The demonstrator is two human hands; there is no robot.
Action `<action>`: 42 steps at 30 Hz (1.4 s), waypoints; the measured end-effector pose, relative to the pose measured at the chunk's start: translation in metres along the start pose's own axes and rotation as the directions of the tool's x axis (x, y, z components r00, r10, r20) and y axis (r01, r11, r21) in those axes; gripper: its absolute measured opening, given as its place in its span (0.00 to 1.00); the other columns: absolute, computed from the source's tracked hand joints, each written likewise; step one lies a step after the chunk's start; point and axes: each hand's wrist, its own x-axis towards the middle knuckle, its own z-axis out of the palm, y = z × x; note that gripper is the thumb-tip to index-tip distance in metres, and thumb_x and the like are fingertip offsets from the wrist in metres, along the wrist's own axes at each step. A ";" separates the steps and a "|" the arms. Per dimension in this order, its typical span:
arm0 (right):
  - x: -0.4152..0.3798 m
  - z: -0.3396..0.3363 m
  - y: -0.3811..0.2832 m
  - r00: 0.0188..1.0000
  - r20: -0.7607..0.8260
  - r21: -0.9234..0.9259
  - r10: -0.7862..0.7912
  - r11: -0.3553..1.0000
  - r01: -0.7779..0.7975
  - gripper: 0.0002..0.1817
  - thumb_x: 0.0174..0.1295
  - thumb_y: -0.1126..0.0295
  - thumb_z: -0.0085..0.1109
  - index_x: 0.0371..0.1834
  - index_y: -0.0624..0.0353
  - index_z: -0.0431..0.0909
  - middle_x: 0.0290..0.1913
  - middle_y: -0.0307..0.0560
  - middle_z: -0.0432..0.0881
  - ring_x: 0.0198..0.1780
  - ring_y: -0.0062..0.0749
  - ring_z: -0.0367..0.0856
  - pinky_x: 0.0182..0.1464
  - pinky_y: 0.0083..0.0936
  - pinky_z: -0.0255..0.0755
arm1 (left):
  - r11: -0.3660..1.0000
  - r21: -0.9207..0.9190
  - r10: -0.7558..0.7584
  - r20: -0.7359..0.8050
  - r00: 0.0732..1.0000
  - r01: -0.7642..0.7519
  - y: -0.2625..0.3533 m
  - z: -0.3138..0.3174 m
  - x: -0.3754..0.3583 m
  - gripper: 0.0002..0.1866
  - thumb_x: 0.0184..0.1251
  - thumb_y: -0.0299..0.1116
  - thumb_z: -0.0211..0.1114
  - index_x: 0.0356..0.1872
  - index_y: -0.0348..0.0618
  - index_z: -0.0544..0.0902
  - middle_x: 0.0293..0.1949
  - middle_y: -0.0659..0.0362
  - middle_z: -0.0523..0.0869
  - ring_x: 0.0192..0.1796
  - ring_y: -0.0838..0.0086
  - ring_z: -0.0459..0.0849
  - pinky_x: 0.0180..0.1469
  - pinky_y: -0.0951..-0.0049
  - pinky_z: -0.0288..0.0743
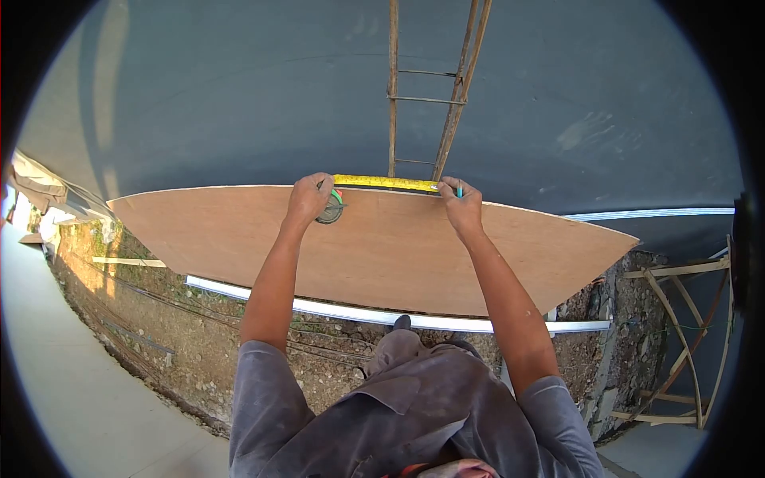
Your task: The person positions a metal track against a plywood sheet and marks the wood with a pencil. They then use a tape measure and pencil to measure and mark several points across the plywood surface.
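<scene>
A sheet of plywood point(382, 255) lies across in front of me, its far edge close to a grey wall. My left hand point(306, 201) is closed around a tape measure point(331, 209) with a green and dark case, at that far edge. From it the yellow tape blade point(382, 183) runs out to the right along the edge. My right hand point(464, 210) pinches the blade's metal end against the board's edge. A thin teal pen or pencil point(460, 190) sticks up from the same hand's fingers.
A wooden ladder point(392, 95) leans on the grey wall point(239, 95) beyond the board. White metal profiles point(374, 315) lie under its near side, over rubble ground point(199, 342). At the right stands a wooden frame point(677, 350). Pale paving point(96, 382) is at the left.
</scene>
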 end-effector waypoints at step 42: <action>-0.101 -0.133 0.131 0.920 0.340 -0.286 0.193 0.954 -0.094 0.03 0.59 0.73 0.59 0.32 0.60 0.81 0.20 0.34 0.74 0.23 0.17 0.65 0.26 0.20 0.62 | 0.932 0.139 0.254 0.413 0.875 -0.336 0.114 0.073 -0.077 0.13 0.59 0.37 0.58 0.36 0.38 0.84 0.32 0.51 0.84 0.33 0.60 0.82 0.40 0.65 0.74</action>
